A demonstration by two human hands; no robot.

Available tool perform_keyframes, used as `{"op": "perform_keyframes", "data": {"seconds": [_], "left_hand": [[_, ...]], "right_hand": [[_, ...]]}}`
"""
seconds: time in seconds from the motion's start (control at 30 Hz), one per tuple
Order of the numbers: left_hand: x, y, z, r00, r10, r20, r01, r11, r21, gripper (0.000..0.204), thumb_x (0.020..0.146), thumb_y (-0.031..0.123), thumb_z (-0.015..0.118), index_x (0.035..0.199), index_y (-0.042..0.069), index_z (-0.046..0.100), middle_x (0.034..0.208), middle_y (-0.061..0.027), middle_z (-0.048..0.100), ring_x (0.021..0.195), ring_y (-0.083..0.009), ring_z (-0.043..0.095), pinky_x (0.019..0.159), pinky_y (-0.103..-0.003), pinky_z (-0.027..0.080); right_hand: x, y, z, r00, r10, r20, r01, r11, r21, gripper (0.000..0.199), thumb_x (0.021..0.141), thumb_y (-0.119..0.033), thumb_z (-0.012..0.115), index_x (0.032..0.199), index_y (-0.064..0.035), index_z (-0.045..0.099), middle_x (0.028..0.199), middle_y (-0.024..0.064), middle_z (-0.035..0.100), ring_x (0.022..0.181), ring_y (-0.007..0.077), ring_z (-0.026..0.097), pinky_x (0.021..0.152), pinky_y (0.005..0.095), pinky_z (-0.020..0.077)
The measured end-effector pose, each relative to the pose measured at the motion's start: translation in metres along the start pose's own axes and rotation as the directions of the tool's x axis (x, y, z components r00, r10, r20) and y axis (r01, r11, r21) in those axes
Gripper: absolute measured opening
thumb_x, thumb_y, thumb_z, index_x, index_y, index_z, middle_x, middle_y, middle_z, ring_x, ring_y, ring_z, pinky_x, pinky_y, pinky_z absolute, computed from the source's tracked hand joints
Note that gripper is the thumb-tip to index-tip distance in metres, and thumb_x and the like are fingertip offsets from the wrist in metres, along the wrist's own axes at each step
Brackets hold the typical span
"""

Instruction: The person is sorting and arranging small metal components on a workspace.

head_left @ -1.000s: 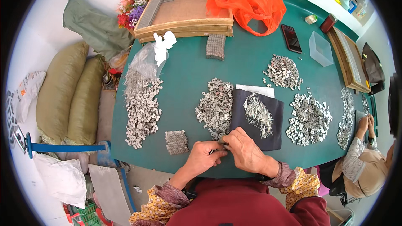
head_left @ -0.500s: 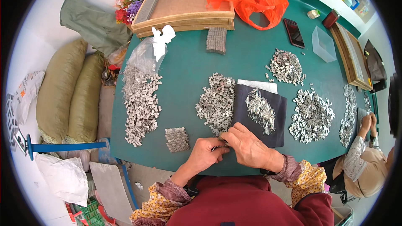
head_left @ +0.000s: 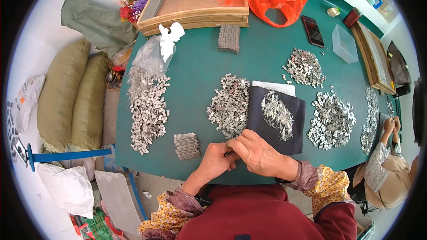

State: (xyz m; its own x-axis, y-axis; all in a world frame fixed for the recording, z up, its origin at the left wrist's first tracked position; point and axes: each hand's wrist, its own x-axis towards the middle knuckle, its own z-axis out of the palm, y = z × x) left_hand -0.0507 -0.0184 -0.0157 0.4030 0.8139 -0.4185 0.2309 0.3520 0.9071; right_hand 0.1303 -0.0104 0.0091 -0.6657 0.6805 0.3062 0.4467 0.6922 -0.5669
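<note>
My left hand (head_left: pixel 216 162) and my right hand (head_left: pixel 259 153) meet over the near edge of the green table (head_left: pixel 191 91). Both are closed, fingertips together around something small that my fingers hide. Just beyond them lies a heap of small silvery metal link pieces (head_left: pixel 229 106). A dark cloth (head_left: pixel 291 144) lies beside my right hand, with a bunch of thin metal pins (head_left: pixel 278 113) on it and a white pad (head_left: pixel 275 87) at its far edge. Left of my left hand sits a small block of joined links (head_left: pixel 187 146) in rows.
More metal pieces are heaped at left (head_left: pixel 149 122) and right (head_left: pixel 331 120). At the back are wooden trays (head_left: pixel 200 20), a red plastic bag (head_left: pixel 280 0), a phone (head_left: pixel 312 31) and a clear box (head_left: pixel 344 44). Another person's hands (head_left: pixel 391 126) work at far right.
My joined hands have shifted slightly left, and the right fingers have closed in further over the left fingertips. The heaps and the cloth look the same; the view has tilted a little.
</note>
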Motion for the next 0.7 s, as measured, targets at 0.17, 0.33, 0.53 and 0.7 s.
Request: {"op": "perform_keyframes", "data": {"seconds": [0.17, 0.33, 0.53, 0.7], "left_hand": [[0.000, -0.005, -0.003, 0.997, 0.035, 0.063, -0.034, 0.999, -0.019, 0.008, 0.088, -0.003, 0.060, 0.087, -0.003, 0.068, 0.066, -0.0061, 0.066, 0.058, -0.0107, 0.064, 0.050, -0.025, 0.053], [-0.004, 0.007, -0.005, 0.995, 0.008, 0.100, 0.013, 0.977, -0.215, 0.015, 0.086, -0.011, 0.056, 0.093, -0.004, 0.067, 0.076, -0.0077, 0.067, 0.062, -0.0135, 0.066, 0.053, -0.026, 0.054], [-0.014, 0.020, -0.002, 0.988, 0.085, 0.126, -0.039, 0.945, -0.326, 0.033, 0.088, -0.009, 0.059, 0.120, -0.003, 0.060, 0.083, -0.0087, 0.068, 0.065, -0.0145, 0.066, 0.055, -0.027, 0.055], [-0.020, 0.027, 0.001, 0.976, 0.131, 0.172, -0.063, 0.933, -0.353, 0.050, 0.090, -0.004, 0.062, 0.138, -0.001, 0.046, 0.089, -0.0123, 0.068, 0.066, -0.0175, 0.067, 0.056, -0.028, 0.056]], "right_hand": [[-0.011, -0.008, 0.004, 0.996, -0.068, -0.064, 0.064, 0.996, -0.063, 0.039, 0.075, -0.008, 0.063, 0.111, 0.0010, 0.053, 0.085, 0.0079, 0.053, 0.079, 0.0253, 0.049, 0.075, 0.0372, 0.0439], [-0.016, -0.017, 0.003, 0.962, -0.182, -0.203, 0.144, 0.971, -0.190, 0.040, 0.073, -0.009, 0.064, 0.111, 0.0027, 0.058, 0.094, 0.0109, 0.059, 0.082, 0.0239, 0.054, 0.074, 0.0354, 0.0458], [-0.032, -0.028, -0.004, 0.963, -0.026, -0.268, 0.018, 0.999, -0.032, 0.037, 0.075, 0.001, 0.064, 0.112, 0.0018, 0.060, 0.100, 0.0131, 0.061, 0.086, 0.0271, 0.058, 0.074, 0.0357, 0.0475], [-0.036, -0.032, 0.000, 0.904, 0.233, -0.359, -0.161, 0.962, 0.220, 0.030, 0.085, 0.008, 0.058, 0.113, 0.0000, 0.060, 0.099, 0.0126, 0.059, 0.085, 0.0305, 0.055, 0.075, 0.0382, 0.0470]]}}
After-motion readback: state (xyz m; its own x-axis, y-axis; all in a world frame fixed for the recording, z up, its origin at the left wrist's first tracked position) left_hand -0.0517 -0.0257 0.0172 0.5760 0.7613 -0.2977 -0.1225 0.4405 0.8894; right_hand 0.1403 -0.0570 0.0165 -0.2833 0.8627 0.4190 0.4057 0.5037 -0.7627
